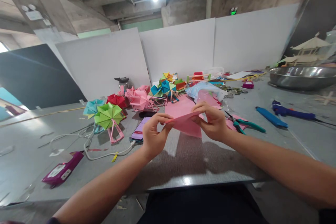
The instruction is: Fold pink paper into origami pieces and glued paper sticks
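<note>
Between both hands, above the front of the grey table, is a sheet of pink paper (187,126) with a folded upper edge. My left hand (156,131) pinches its left end between thumb and fingers. At the right end, my right hand (211,120) grips the fold the same way. More pink paper (180,105) lies flat on the table just behind. A phone (140,128) with a lit screen rests left of my left hand. Green-handled pliers (244,124) lie on pink scraps, right of my right hand.
Folded paper wheels, green (109,113) and pink (140,98), stand at the left and back. A purple power strip (63,169) and white cable lie left. On the right are a blue-handled cutter (271,116), a blue glue gun (294,112) and a steel basin (301,78).
</note>
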The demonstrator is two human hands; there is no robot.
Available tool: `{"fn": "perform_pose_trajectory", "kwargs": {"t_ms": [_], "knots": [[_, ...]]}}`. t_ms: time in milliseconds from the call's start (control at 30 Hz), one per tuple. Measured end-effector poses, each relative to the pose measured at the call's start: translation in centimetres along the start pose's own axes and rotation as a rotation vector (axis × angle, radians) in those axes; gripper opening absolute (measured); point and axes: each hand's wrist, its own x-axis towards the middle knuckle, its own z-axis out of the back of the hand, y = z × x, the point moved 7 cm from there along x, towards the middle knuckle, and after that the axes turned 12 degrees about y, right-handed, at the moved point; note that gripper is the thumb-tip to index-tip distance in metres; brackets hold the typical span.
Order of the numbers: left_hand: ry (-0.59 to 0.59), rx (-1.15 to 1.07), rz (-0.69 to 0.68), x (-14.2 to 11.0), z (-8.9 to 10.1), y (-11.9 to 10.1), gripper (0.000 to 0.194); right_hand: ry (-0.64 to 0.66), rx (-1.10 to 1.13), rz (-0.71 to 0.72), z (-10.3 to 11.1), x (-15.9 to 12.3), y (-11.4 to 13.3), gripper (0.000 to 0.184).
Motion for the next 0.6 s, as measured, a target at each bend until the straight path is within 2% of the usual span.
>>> {"fn": "perform_pose_trajectory", "kwargs": {"t_ms": [100, 233, 333, 433, 600], "knots": [[-0.035, -0.109, 0.086, -0.1, -0.1, 0.5, 0.022, -0.037, 0.104, -0.138, -0.5, -0.5, -0.5, 0.007], [-0.102, -0.128, 0.066, -0.2, 0.3, -0.1, 0.025, -0.048, 0.169, -0.218, -0.9, -0.9, -0.8, 0.009], [-0.13, -0.116, 0.028, -0.3, 0.6, -0.7, 0.023, -0.053, 0.181, -0.221, -0.9, -0.9, -0.8, 0.012], [-0.108, -0.096, 0.001, -0.4, 0.6, -1.2, 0.017, -0.075, 0.128, -0.204, -0.4, -0.8, -0.5, 0.01], [-0.066, 0.019, -0.134, -0.5, 0.5, -2.7, 0.007, -0.126, -0.023, -0.072, 0.8, -0.3, 1.2, 0.006]]}}
